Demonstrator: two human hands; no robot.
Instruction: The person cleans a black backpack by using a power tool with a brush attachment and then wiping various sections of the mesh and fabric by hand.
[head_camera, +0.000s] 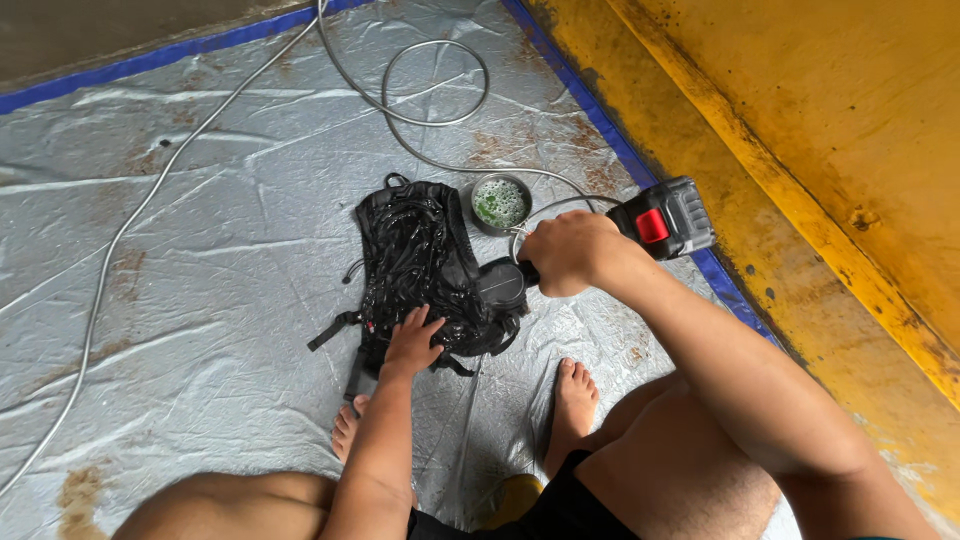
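I'm pinning the wet backpack (425, 270) flat with my open left hand (412, 343) while my right hand (568, 252), clenched on the power scrubber (600, 245), is scrubbing it; next needs steady pressure.

Surfaces and finishes under your hands, wet floor.

Your left hand (412, 342) presses a black cloth backpack (425, 265), soaked and glossy, its webbing straps matt. Your right hand (566, 252) grips a power tool (640, 232) in dark matt plastic with one glossy red plastic patch. The hose (436, 122) looks like ribbed metal, dull grey. The small bowl (500, 203) is metal, holding green foam. The tarp (200, 280) is silvery plastic sheet, creased, shiny, rust-stained. The yellow wall (840, 120) is rough and grimy.
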